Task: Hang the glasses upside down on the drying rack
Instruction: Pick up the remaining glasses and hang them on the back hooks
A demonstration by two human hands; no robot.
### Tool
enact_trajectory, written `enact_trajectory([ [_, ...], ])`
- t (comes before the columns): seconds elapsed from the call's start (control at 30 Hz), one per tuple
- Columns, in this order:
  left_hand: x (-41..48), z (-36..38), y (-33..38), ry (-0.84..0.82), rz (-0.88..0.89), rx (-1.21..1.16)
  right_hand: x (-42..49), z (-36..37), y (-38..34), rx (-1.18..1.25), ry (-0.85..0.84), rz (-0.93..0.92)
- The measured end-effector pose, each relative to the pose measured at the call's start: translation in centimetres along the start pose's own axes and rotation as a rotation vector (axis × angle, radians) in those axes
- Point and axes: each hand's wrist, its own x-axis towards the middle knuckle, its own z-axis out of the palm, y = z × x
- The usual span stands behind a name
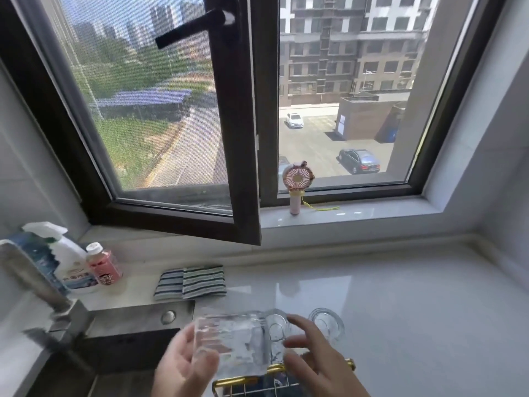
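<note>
A clear ribbed glass (229, 342) lies on its side in the air, low in the view, between both my hands. My left hand (183, 365) cups its left end with the thumb on the wall. My right hand (315, 359) touches its right end with spread fingers. Just below is the gold-framed drying rack (274, 369), cut off by the bottom edge. Two more clear glasses (276, 325) (326, 325) stand behind my right hand, round ends up. Whether they sit on the rack or on the counter is hidden.
A steel sink (128, 348) with a faucet (43, 293) is at the left. Behind it stand a spray bottle (71, 262) and a pink bottle (103, 265). A striped cloth (190, 282) lies on the white counter (415, 310). An open window sash (237, 167) overhangs; a pink fan (297, 187) is on the sill.
</note>
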Motion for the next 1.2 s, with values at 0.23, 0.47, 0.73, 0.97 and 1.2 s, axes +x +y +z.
enact_trajectory([
  [0.23, -3.6, 3.6, -1.6, -0.358, -0.15, -0.057, -0.8, 0.1, 0.1, 0.374, -0.066, 0.024],
  [0.47, -3.4, 0.9, -4.6, 0.017, -0.209, 0.472, 2.7, -3.2, -2.3, 0.053, 0.148, -0.085],
  [0.73, -3.2, 0.2, -6.6, -0.009, -0.199, 0.523, 9.1, 2.1, -3.9, -0.777, -0.05, -0.367],
  [0.97, -2.0, -0.7, -7.6, -0.004, -0.096, 0.654, 13.6, 6.9, -1.4, -1.114, -0.288, -0.331],
  [1.2, -1.7, -0.9, -8.7, 0.004, -0.033, 0.636, 14.1, 8.4, 1.6, -1.154, -0.376, -0.32],
])
